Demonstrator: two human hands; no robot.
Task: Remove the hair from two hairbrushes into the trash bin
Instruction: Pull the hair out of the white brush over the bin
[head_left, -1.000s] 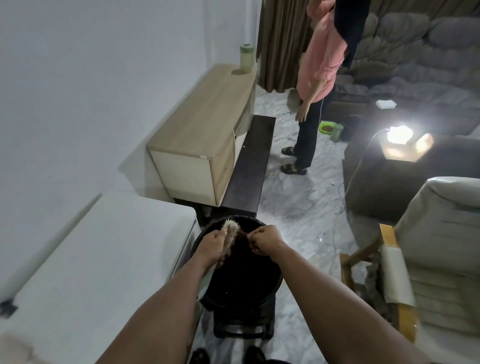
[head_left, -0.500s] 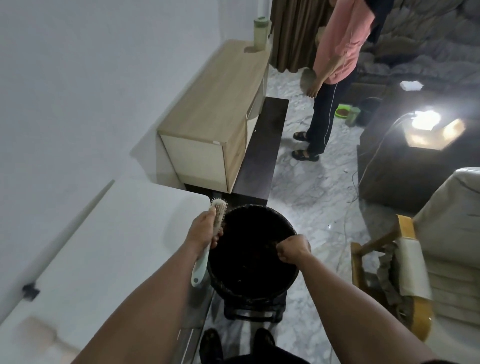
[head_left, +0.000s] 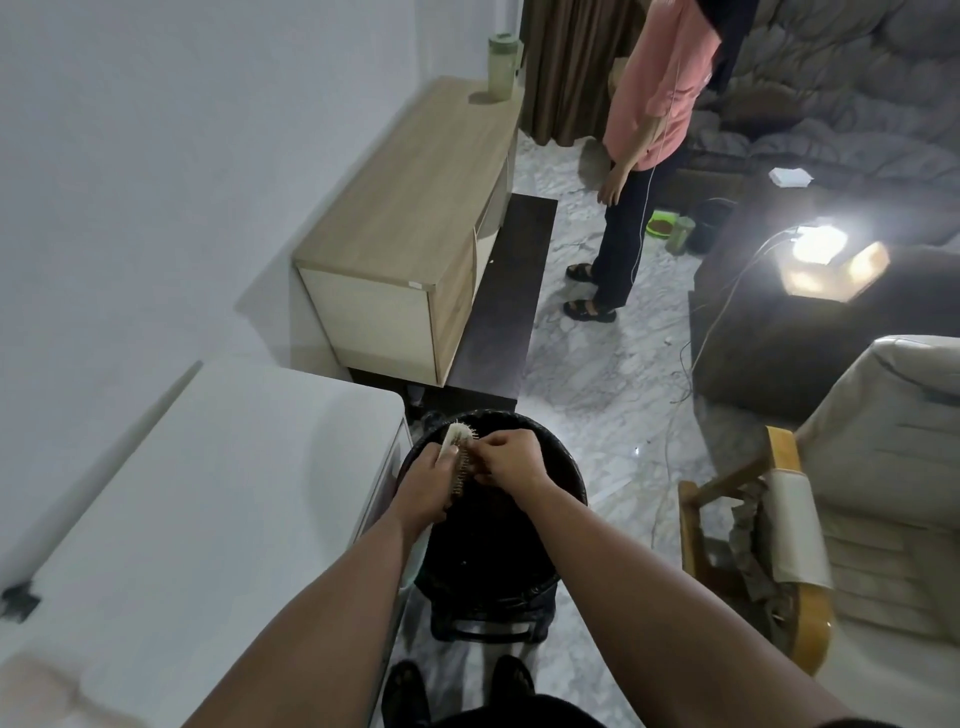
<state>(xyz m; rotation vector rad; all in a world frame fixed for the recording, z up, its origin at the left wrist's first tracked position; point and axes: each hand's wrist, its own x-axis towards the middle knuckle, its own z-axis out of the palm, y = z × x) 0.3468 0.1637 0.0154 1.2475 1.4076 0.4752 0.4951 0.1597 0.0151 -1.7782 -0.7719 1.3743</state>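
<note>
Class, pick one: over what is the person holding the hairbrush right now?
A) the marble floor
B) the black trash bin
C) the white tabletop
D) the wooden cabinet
B: the left hand holds the hairbrush above the open black trash bin, while the right hand pinches at its bristles.

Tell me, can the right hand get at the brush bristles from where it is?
Probably yes: the right hand is already at the bristles of the hairbrush, which the left hand holds over the trash bin; nothing lies between.
</note>
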